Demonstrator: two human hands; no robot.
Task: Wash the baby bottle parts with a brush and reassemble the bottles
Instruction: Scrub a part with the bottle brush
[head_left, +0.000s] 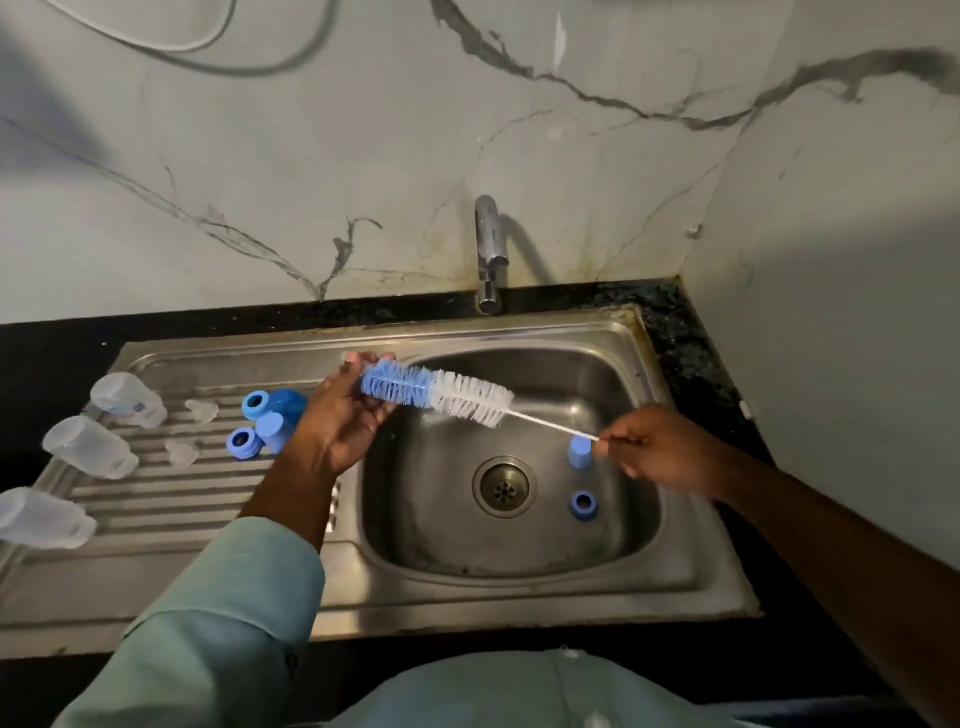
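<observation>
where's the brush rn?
Head view: brush is held over the sink's left rim, left hand on the blue bristles, right hand pinching its wire end.

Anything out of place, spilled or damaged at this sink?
Nothing looks spilled or broken. Oddities: a blue cap and blue ring sit loose in the sink basin near the drain, apart from the other parts on the drainboard. Three clear bottles lie on their sides there. Brown staining marks the wall behind the tap.
</observation>
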